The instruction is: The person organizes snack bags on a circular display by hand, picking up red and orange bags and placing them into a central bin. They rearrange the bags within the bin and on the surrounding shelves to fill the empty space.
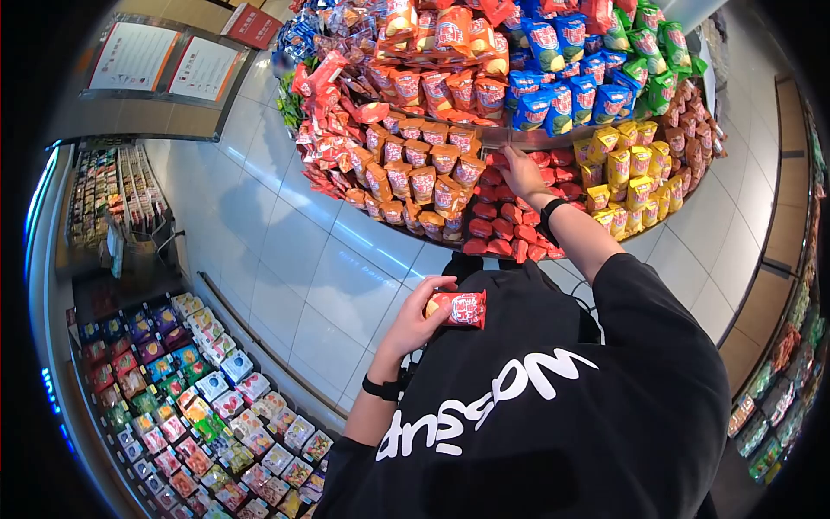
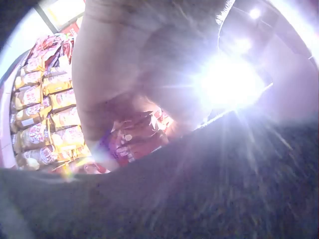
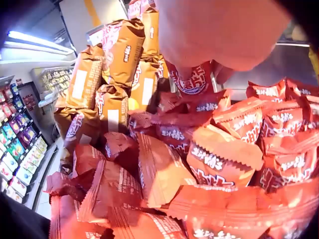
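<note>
My left hand (image 1: 419, 320) grips a small red snack bag (image 1: 468, 309) in front of the black shirt, its printed front facing up. In the left wrist view, the left hand (image 2: 124, 59) and dark cloth cover most of that red bag (image 2: 137, 139). Stretched out to the display, my right hand (image 1: 525, 176) is at the back of the section of red snack bags (image 1: 510, 221). The right wrist view has the right hand (image 3: 219, 35) over an upright red snack bag (image 3: 192, 79), its fingers holding the upper part. More red bags (image 3: 219, 154) lie in front of it.
Orange bags (image 1: 424, 182) stand left of the red section and yellow bags (image 1: 640, 164) right of it. Blue bags (image 1: 553, 104) and green bags (image 1: 661, 52) fill the upper tier. A shelf of colourful packets (image 1: 207, 406) is at lower left, across the tiled floor (image 1: 294, 225).
</note>
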Available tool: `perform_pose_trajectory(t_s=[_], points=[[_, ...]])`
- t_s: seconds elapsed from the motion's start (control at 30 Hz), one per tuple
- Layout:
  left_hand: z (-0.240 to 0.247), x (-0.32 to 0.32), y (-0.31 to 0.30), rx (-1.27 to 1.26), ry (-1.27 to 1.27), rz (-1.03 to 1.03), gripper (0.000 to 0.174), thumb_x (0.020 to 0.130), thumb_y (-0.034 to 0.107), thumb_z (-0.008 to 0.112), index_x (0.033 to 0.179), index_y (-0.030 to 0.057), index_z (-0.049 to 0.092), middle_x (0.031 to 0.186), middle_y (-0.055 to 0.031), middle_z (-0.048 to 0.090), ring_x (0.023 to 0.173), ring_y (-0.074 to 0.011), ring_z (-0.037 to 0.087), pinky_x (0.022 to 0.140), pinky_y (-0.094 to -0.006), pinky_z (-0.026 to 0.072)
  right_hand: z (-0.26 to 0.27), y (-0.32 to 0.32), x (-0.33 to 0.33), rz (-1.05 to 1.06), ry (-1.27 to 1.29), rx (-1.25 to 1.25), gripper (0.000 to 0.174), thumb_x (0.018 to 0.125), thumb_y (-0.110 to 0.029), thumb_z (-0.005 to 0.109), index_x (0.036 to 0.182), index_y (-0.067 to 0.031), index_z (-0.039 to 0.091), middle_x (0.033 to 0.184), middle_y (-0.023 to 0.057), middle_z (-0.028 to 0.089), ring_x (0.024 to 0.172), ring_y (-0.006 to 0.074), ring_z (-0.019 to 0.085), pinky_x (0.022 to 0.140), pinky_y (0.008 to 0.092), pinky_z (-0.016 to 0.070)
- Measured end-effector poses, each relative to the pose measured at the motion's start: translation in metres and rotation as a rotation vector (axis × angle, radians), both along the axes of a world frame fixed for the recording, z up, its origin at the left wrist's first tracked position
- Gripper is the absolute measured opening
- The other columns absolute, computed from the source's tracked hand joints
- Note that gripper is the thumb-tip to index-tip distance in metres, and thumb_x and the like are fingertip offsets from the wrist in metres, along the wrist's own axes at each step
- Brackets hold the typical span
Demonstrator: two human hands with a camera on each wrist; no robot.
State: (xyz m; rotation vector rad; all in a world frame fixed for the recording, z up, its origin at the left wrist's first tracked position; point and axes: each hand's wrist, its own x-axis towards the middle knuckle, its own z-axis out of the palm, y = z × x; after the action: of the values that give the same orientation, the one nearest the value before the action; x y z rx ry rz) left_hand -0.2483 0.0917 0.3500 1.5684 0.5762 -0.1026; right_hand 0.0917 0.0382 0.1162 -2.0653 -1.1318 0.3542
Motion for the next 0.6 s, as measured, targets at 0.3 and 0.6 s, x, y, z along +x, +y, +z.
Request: perform_pose_trajectory(t_s=[0.3, 0.6], points=[[0.006, -0.008, 0.007, -0.001, 0.043, 0.037, 0.047, 0.096, 0.012, 0.065, 0.139, 0.0012, 0.05, 0.127, -0.0111, 0.058, 0.119, -0.0186, 0.057, 0.104, -0.0326, 0.0455, -0.024, 0.027, 0.003, 0.07, 0.047, -0.536, 0.047, 0.102, -0.036, 0.048, 0.147, -0.0209, 0.047, 0.119, 0.0206, 0.069, 0.107, 0.0401, 0.067, 0.088, 0.0487, 0.0552], [-0.008, 0.014, 0.022, -0.025, -0.066, 0.074, 0.074, 0.086, 0.005, 0.078, 0.149, 0.0044, 0.038, 0.131, -0.0108, 0.051, 0.117, -0.0174, 0.055, 0.103, -0.0324, 0.0466, 0.042, -0.01, -0.013, 0.044, 0.24, -0.175, 0.062, 0.099, -0.039, 0.058, 0.151, -0.0112, 0.04, 0.133, 0.0249, 0.06, 0.118, 0.0384, 0.063, 0.099, 0.0475, 0.0511]])
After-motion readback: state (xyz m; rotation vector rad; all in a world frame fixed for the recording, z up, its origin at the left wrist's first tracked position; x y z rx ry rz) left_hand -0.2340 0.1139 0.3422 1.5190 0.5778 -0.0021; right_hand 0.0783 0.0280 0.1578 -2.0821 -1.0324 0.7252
